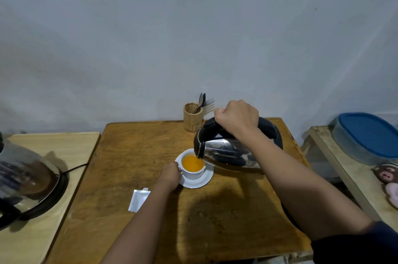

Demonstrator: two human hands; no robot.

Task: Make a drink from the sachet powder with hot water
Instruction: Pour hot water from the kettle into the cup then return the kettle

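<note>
On the wooden bench (133, 156), nearest, lies a torn white sachet (138, 199); beyond, the left hand (171, 174) grips a white cup (193, 166) of orange drink on its saucer (201, 181), while the right hand (237, 116) clenches the tilted kettle (228, 151), its spout over the cup.

Kettle (226, 151) handle mostly under right hand (237, 117); left pot (25, 177) cut off.

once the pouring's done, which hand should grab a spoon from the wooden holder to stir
Probably the right. The right hand grips the kettle just beside the wooden holder; the left hand steadies the cup, farther from it.
</note>
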